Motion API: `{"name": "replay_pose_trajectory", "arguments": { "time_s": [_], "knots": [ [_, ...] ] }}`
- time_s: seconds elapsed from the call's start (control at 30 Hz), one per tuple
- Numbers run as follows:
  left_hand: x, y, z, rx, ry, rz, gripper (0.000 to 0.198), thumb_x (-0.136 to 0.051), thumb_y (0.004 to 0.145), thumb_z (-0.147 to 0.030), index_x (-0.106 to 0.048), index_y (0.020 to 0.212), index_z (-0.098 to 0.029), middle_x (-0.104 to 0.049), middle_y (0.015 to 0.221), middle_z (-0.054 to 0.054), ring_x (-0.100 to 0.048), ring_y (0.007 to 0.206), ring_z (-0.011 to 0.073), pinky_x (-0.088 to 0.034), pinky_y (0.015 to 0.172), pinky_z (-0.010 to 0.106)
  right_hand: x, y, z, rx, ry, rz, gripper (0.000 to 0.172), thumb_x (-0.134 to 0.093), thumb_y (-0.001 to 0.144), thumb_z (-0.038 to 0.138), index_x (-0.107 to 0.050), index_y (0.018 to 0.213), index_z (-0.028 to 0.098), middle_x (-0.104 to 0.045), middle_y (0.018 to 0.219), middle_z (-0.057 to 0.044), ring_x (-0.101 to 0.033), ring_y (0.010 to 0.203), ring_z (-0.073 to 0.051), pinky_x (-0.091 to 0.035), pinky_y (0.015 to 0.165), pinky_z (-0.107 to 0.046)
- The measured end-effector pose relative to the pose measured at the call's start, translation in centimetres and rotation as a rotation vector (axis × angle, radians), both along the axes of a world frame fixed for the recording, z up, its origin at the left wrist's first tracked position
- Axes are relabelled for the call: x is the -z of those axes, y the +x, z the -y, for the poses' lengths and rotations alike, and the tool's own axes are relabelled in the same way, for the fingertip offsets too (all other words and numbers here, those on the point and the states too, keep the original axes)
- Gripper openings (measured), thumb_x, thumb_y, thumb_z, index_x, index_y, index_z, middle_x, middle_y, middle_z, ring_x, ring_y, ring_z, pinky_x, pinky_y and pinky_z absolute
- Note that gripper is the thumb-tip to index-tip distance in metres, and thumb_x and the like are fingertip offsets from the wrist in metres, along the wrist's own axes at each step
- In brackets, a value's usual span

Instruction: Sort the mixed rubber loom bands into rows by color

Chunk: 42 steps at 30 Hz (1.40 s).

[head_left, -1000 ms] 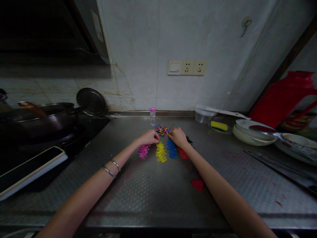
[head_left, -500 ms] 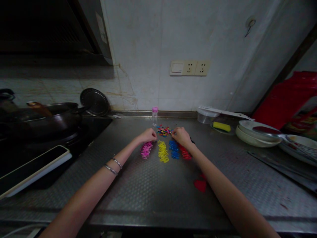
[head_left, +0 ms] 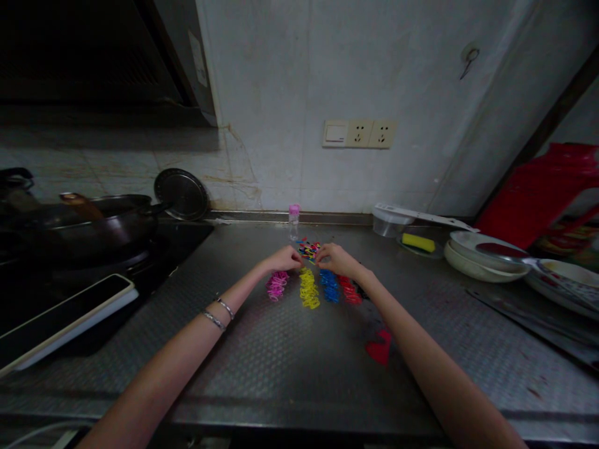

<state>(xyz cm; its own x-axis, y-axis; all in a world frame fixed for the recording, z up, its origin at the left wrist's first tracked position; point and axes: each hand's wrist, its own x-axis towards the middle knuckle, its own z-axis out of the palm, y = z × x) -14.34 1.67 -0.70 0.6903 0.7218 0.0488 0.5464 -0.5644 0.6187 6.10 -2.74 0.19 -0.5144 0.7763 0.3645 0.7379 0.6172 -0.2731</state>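
Note:
On the steel counter (head_left: 290, 362) lie sorted heaps of small elastic bands: pink (head_left: 277, 285), yellow (head_left: 309, 289), blue (head_left: 330, 286) and red (head_left: 349, 289). Behind them sits a mixed coloured heap (head_left: 308, 249). My left hand (head_left: 284, 258) rests at that heap's left edge, fingers pinched together. My right hand (head_left: 336, 259) is at its right edge, fingers also pinched at the bands. What each pinch holds is too small to make out. A small clear bottle with a pink cap (head_left: 293, 221) stands behind the heap.
A dark wok (head_left: 98, 221) and a round lid (head_left: 181, 194) sit on the stove at left, with a flat white-edged device (head_left: 65, 315) in front. Bowls and plates (head_left: 477, 254), a yellow sponge (head_left: 417, 242) and a clear tub (head_left: 389, 222) crowd the right. A red piece (head_left: 380, 348) lies near my right forearm.
Both hands stay at the mixed heap; the right hand has shifted slightly left toward the heap's middle. The camera view has drifted a little.

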Motion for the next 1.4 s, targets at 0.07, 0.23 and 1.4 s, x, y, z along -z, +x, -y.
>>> {"name": "replay_pose_trajectory", "arguments": {
  "time_s": [0.07,0.23,1.4],
  "knots": [
    [-0.4,-0.2,0.1,-0.028,-0.008,0.016,0.029,-0.048,0.064,-0.018,-0.07,0.079,-0.007,-0.058,0.057,0.0,-0.043,0.05,0.0079,-0.033,0.048,0.018,0.0,-0.7,0.4,-0.018,-0.014,0.038,0.012,-0.058,0.072,0.018,-0.069,0.074,0.017,-0.065,0.087,-0.004,-0.056,0.087,-0.016,-0.038,0.084,-0.027],
    [-1.0,-0.6,0.0,-0.109,0.025,0.043,0.03,-0.048,0.066,-0.022,-0.07,0.08,-0.007,-0.058,0.055,0.0,-0.042,0.049,0.0078,-0.033,0.048,0.018,0.2,-1.2,1.0,0.007,-0.034,0.139,0.013,-0.058,0.074,0.023,-0.07,0.079,0.021,-0.063,0.094,-0.005,-0.051,0.098,-0.02,-0.039,0.083,-0.029],
    [0.2,2.6,-2.8,-0.51,0.218,-0.236,0.017,-0.058,0.067,-0.025,-0.07,0.078,-0.021,-0.068,0.083,0.005,-0.061,0.077,0.0178,-0.045,0.066,0.025,0.7,2.1,0.2,0.459,0.011,0.134,0.03,-0.045,0.083,0.039,-0.067,0.094,0.022,-0.065,0.097,-0.007,-0.054,0.097,-0.018,-0.039,0.078,-0.023]
  ]
}}
